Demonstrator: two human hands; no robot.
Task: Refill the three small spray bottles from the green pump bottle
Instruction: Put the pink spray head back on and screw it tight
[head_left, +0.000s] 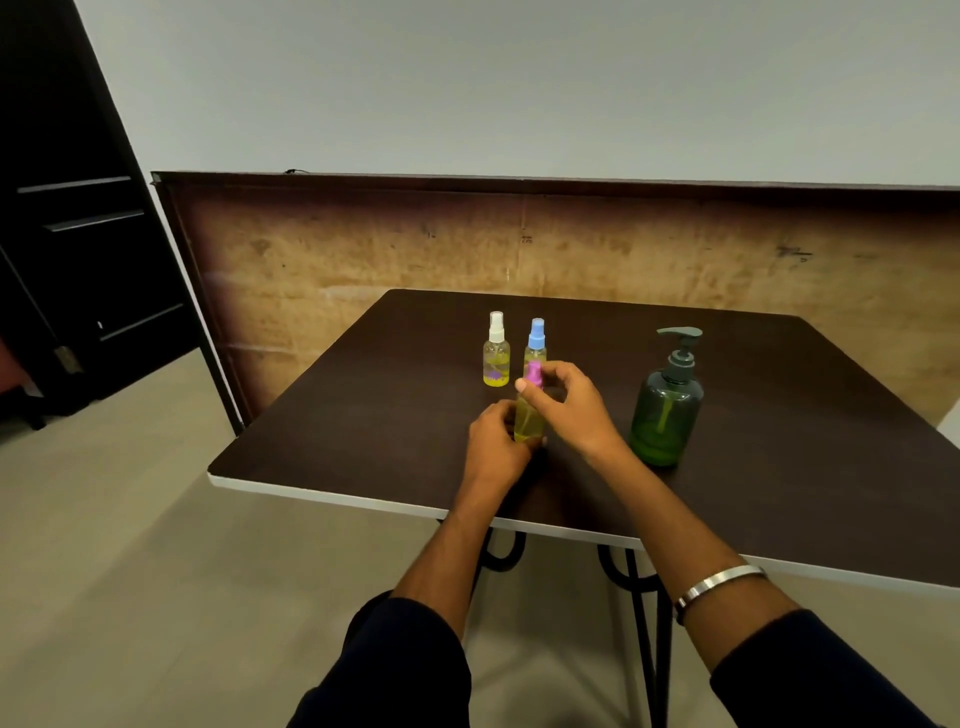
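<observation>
A person's left hand (496, 436) grips the base of a pink-capped spray bottle (530, 415) to steady it on the table (363, 415), while the right hand (566, 405) pinches its cap, apparently to twist it. Beyond the fingers stand the blue-capped bottle (536, 340) and white-capped bottle (496, 353); the green pump bottle (667, 410) waits to the right hand's right.

- Left hand (493, 436): bare, no rings or watch that can be seen.
- Right hand (569, 402): bare, with a short, pale thumbnail showing.
- Both forearms are uncovered from wrist to near the elbow.
- Left sleeve (400, 660): dark navy or black cloth, pushed up, plain.
- Right sleeve (810, 675): same dark cloth, also pushed up.
- Bangle (719, 582): plain silver metal band, smooth, round the right forearm just below the sleeve.
</observation>
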